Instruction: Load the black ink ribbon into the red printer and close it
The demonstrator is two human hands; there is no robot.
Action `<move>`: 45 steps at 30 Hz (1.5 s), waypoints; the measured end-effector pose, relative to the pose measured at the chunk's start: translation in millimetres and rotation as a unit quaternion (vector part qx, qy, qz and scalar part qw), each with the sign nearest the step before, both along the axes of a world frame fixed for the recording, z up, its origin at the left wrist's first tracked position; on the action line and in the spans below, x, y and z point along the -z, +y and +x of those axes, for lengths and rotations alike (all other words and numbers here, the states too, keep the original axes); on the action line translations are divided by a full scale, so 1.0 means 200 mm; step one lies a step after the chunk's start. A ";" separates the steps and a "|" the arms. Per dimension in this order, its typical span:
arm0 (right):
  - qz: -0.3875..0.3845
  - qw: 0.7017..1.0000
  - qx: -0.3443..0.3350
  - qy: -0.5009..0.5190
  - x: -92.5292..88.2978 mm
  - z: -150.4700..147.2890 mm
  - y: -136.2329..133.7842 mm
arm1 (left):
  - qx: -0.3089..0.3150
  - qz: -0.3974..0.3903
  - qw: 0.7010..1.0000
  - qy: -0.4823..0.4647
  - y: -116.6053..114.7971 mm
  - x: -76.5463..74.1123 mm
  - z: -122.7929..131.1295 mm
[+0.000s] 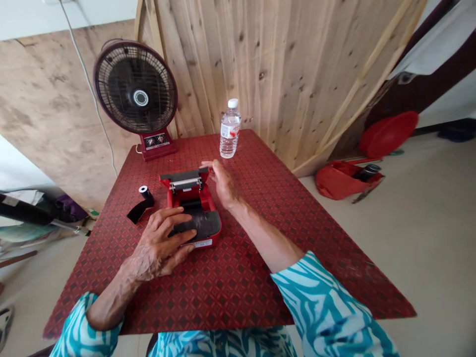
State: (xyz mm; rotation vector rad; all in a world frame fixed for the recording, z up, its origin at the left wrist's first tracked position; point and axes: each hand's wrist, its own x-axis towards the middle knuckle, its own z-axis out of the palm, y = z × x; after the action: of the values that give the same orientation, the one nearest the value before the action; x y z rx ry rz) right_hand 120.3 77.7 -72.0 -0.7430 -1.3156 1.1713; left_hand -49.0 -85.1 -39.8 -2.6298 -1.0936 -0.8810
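Observation:
A small red and black label printer (pixel 208 224) stands on the table with its lid (pixel 185 174) raised at the back. My left hand (pixel 159 243) holds the printer's front left part, its spread fingers on the black top and its thumb along the front edge. At the lid's right end, my right hand (pixel 223 186) has its fingers curled round the corner; the fingertips are partly hidden. Inside the printer a dark compartment shows between the lid and the front cover. Left of it stands a small black roll (pixel 146 191) with a white core, its loose strip lying unrolled.
The table (pixel 267 198) has a red patterned cover. A dark red fan (pixel 136 91) stands at its back left corner, and a clear water bottle (pixel 229 131) near the back edge. Wooden boards rise behind. On the floor at right lies a red bag (pixel 332 181).

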 end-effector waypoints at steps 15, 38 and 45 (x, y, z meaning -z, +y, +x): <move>-0.033 0.999 -0.020 -0.010 0.17 0.12 -0.29 | -0.182 -0.200 0.866 -0.420 0.12 0.13 -0.05; -0.112 0.994 -0.012 0.004 0.33 0.09 -0.31 | 0.008 -0.457 0.724 -0.516 0.13 0.19 -0.12; -0.118 0.993 -0.013 0.006 0.35 0.09 -0.30 | 0.011 -0.482 0.675 -0.559 0.14 0.24 -0.13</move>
State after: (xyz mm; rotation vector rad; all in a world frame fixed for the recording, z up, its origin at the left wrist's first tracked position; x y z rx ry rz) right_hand 137.9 17.6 -142.3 -0.8895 -1.1918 1.3643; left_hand -74.7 -57.3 -88.7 -2.5250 -2.2675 -2.7567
